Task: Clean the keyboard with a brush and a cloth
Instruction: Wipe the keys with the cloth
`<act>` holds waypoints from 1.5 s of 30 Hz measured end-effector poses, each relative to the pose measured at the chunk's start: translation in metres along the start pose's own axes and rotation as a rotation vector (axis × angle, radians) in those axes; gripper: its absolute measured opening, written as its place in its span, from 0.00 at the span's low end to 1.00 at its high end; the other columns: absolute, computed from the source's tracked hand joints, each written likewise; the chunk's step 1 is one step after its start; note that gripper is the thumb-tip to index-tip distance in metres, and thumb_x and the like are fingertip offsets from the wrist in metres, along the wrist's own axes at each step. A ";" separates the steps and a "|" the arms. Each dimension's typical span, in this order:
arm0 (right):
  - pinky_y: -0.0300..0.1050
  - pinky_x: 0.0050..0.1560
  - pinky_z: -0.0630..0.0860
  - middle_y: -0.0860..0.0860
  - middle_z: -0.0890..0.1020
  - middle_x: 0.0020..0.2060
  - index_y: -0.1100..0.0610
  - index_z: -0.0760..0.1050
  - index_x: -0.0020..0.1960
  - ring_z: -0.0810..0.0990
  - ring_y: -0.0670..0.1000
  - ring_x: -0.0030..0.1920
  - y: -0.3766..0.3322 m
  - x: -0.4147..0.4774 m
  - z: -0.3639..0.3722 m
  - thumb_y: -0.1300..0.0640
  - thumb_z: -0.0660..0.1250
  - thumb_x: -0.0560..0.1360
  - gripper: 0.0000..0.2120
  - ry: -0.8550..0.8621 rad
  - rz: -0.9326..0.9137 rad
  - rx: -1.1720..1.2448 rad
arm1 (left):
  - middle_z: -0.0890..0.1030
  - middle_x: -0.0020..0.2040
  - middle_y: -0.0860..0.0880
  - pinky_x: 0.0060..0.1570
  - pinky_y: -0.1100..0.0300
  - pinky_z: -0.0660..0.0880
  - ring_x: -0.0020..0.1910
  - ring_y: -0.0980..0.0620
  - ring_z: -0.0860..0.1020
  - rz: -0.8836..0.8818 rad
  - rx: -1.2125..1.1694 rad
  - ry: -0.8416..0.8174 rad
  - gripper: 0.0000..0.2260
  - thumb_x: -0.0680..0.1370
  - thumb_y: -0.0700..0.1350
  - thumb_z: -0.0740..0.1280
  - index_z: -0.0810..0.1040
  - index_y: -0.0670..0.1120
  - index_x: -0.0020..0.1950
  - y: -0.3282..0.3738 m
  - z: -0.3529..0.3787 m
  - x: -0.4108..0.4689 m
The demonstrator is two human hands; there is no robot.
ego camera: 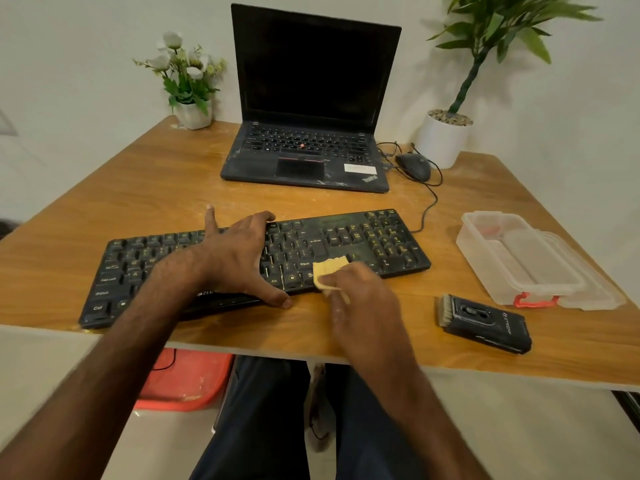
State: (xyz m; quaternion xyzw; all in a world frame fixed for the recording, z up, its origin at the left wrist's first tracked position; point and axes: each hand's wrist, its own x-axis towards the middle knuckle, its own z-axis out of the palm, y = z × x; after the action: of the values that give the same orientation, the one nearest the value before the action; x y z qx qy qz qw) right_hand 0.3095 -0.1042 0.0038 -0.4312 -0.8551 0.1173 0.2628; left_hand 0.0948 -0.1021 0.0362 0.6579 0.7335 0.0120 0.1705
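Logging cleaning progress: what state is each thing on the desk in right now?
keyboard: flat, left hand gripping it
cloth: pinched by right hand, on the keys
brush: lying unheld
laptop: open, screen dark
plastic box: open

At the back of the desk [156, 188] an open dark-screened laptop [304, 150] is flanked by white potted flowers [188, 81] and a leafy plant [441, 140]. A wired mouse [414, 166] and a clear plastic box [519, 258] are placed to its right.
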 end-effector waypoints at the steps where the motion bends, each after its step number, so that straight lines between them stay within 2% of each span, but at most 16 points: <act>1: 0.24 0.51 0.64 0.46 0.77 0.57 0.52 0.79 0.61 0.72 0.41 0.55 0.004 0.006 -0.009 0.62 0.67 0.77 0.13 0.010 0.030 0.037 | 0.55 0.82 0.48 0.65 0.40 0.22 0.81 0.48 0.54 0.002 -0.002 0.009 0.63 0.62 0.72 0.72 0.40 0.44 0.81 -0.001 0.001 0.000; 3: 0.20 0.50 0.62 0.46 0.77 0.56 0.52 0.79 0.61 0.71 0.39 0.53 0.012 0.022 -0.029 0.62 0.67 0.77 0.14 0.136 0.065 0.077 | 0.55 0.82 0.48 0.64 0.40 0.22 0.81 0.49 0.54 0.006 -0.008 0.019 0.63 0.62 0.72 0.73 0.41 0.44 0.81 -0.003 0.003 0.000; 5: 0.26 0.53 0.67 0.47 0.78 0.56 0.53 0.79 0.62 0.74 0.42 0.53 0.019 0.044 -0.039 0.61 0.68 0.77 0.14 0.285 0.063 0.082 | 0.54 0.82 0.48 0.64 0.40 0.22 0.81 0.49 0.52 0.011 -0.018 0.022 0.63 0.62 0.72 0.73 0.40 0.44 0.81 -0.003 0.004 0.000; 7: 0.37 0.57 0.71 0.47 0.78 0.56 0.54 0.78 0.62 0.74 0.44 0.54 0.020 0.062 -0.034 0.58 0.68 0.78 0.13 0.214 0.058 0.091 | 0.53 0.82 0.48 0.65 0.39 0.22 0.81 0.49 0.52 0.010 -0.022 0.022 0.63 0.62 0.72 0.73 0.40 0.44 0.81 -0.004 0.005 0.001; 10: 0.41 0.62 0.69 0.49 0.75 0.60 0.52 0.76 0.65 0.71 0.46 0.59 0.018 0.064 -0.012 0.52 0.65 0.80 0.15 -0.018 0.091 -0.077 | 0.54 0.82 0.48 0.68 0.37 0.23 0.81 0.49 0.53 0.008 -0.038 0.021 0.63 0.63 0.72 0.74 0.40 0.44 0.81 -0.005 0.006 0.001; 13: 0.48 0.66 0.68 0.49 0.71 0.66 0.48 0.72 0.69 0.65 0.49 0.66 0.016 0.048 -0.007 0.46 0.61 0.80 0.18 0.026 0.126 -0.181 | 0.54 0.82 0.49 0.67 0.37 0.23 0.81 0.50 0.53 0.006 -0.057 0.023 0.62 0.63 0.71 0.74 0.41 0.45 0.81 -0.006 0.007 0.001; 16: 0.45 0.62 0.68 0.50 0.71 0.65 0.49 0.67 0.72 0.67 0.50 0.65 0.017 0.045 -0.019 0.42 0.63 0.78 0.24 0.035 0.203 -0.200 | 0.54 0.82 0.49 0.67 0.37 0.22 0.81 0.49 0.52 0.010 -0.071 0.023 0.62 0.63 0.71 0.75 0.41 0.45 0.81 -0.007 0.007 0.003; 19: 0.41 0.49 0.69 0.50 0.77 0.58 0.51 0.74 0.67 0.75 0.49 0.56 0.018 0.053 -0.030 0.46 0.67 0.77 0.20 -0.006 0.195 -0.176 | 0.55 0.82 0.49 0.68 0.36 0.23 0.81 0.49 0.53 0.014 -0.068 0.020 0.62 0.62 0.71 0.75 0.41 0.45 0.81 -0.008 0.008 0.003; 22: 0.43 0.46 0.72 0.48 0.81 0.51 0.51 0.80 0.59 0.78 0.48 0.50 0.019 0.064 -0.039 0.48 0.69 0.76 0.13 0.109 0.130 -0.081 | 0.54 0.82 0.49 0.68 0.35 0.23 0.81 0.49 0.52 0.013 -0.067 0.014 0.63 0.62 0.71 0.74 0.42 0.45 0.81 -0.007 0.007 0.003; 25: 0.40 0.52 0.69 0.48 0.78 0.55 0.54 0.79 0.57 0.74 0.46 0.55 0.017 0.076 -0.043 0.51 0.69 0.77 0.11 0.302 0.059 -0.020 | 0.53 0.82 0.48 0.69 0.35 0.24 0.81 0.49 0.52 0.010 -0.059 0.011 0.63 0.62 0.72 0.74 0.41 0.46 0.81 -0.006 0.008 0.002; 28: 0.39 0.51 0.67 0.53 0.77 0.54 0.58 0.77 0.57 0.73 0.49 0.54 0.009 0.093 -0.035 0.53 0.67 0.78 0.11 0.463 -0.070 -0.119 | 0.53 0.82 0.48 0.69 0.33 0.24 0.81 0.49 0.51 0.006 -0.053 0.008 0.64 0.61 0.72 0.74 0.40 0.46 0.81 -0.006 0.008 0.002; 30: 0.40 0.51 0.70 0.53 0.78 0.54 0.57 0.75 0.60 0.73 0.48 0.53 0.004 0.101 -0.022 0.54 0.66 0.79 0.13 0.296 -0.130 -0.160 | 0.53 0.82 0.48 0.68 0.34 0.23 0.81 0.49 0.51 0.004 -0.049 0.010 0.64 0.61 0.73 0.74 0.39 0.46 0.81 -0.006 0.008 0.003; 32: 0.43 0.57 0.74 0.51 0.77 0.57 0.55 0.74 0.64 0.73 0.47 0.55 0.000 0.104 -0.006 0.55 0.65 0.80 0.14 0.017 -0.198 -0.221 | 0.53 0.82 0.48 0.69 0.34 0.24 0.81 0.49 0.51 0.002 -0.041 0.013 0.65 0.61 0.73 0.73 0.39 0.46 0.81 -0.006 0.007 0.003; 34: 0.46 0.61 0.74 0.50 0.75 0.58 0.55 0.74 0.66 0.73 0.48 0.57 -0.005 0.100 0.003 0.56 0.65 0.80 0.15 -0.153 -0.234 -0.284 | 0.51 0.83 0.48 0.71 0.34 0.26 0.81 0.49 0.50 0.002 -0.038 0.017 0.65 0.61 0.73 0.74 0.38 0.46 0.81 -0.006 0.008 0.004; 42: 0.46 0.64 0.70 0.48 0.74 0.58 0.51 0.75 0.67 0.71 0.48 0.61 -0.001 0.068 -0.009 0.57 0.63 0.80 0.16 -0.205 -0.137 -0.229 | 0.57 0.81 0.47 0.79 0.41 0.41 0.80 0.48 0.55 0.060 -0.128 0.040 0.65 0.59 0.70 0.78 0.41 0.50 0.80 -0.009 0.008 0.007; 45: 0.46 0.63 0.73 0.50 0.75 0.58 0.53 0.75 0.66 0.73 0.48 0.58 0.003 0.082 -0.013 0.58 0.65 0.79 0.16 0.007 -0.086 -0.219 | 0.59 0.80 0.48 0.79 0.42 0.43 0.79 0.48 0.58 0.068 -0.141 0.046 0.64 0.59 0.69 0.79 0.43 0.50 0.80 -0.011 0.008 0.006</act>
State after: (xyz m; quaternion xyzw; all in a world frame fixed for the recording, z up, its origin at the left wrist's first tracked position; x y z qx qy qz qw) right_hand 0.2788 -0.0374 0.0419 -0.4207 -0.8796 0.0102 0.2219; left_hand 0.0864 -0.0995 0.0244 0.6682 0.7119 0.0845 0.1989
